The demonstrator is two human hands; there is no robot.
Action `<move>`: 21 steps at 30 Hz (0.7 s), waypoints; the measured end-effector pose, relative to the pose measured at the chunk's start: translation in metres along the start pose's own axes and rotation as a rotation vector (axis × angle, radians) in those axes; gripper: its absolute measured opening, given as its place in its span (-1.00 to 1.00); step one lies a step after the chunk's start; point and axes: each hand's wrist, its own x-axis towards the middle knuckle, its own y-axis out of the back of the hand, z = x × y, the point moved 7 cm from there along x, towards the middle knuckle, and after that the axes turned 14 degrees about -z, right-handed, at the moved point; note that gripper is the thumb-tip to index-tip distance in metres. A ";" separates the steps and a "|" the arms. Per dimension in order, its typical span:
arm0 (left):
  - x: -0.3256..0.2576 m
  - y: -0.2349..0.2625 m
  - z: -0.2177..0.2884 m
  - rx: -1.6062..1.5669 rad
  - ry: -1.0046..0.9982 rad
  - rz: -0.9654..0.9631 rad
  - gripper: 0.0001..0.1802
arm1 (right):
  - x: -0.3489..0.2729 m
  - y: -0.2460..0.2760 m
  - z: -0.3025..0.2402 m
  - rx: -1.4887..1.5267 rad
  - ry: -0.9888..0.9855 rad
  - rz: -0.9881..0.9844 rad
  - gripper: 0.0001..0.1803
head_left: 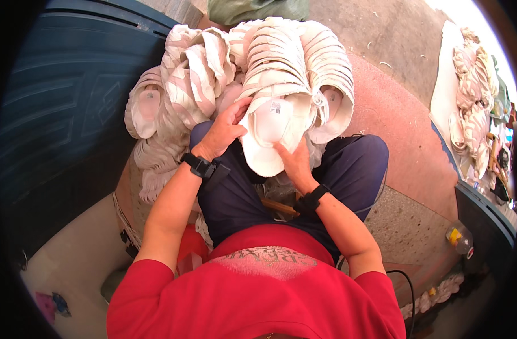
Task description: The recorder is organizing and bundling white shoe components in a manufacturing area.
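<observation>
A cream cap-shaped fabric piece with a rounded front edge lies over my lap. A pale oval panel with a small printed label shows inside it. My left hand grips its left rim, fingers curved along the edge and thumb lower down. My right hand pinches its lower right side, the thumb on top and the fingers partly hidden. Directly behind it, a long row of nested similar pieces runs away from me. Another nested row lies on the right.
More cream and pinkish pieces are heaped at the left, beside a dark blue panelled door. A green sack lies at the far side. Further piles stand at the right. A clear plastic bottle lies at the lower right, near a black cable.
</observation>
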 end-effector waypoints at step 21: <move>-0.008 -0.001 0.089 0.318 -0.295 0.267 -0.61 | 0.086 0.134 -0.267 0.327 0.046 -0.223 -0.76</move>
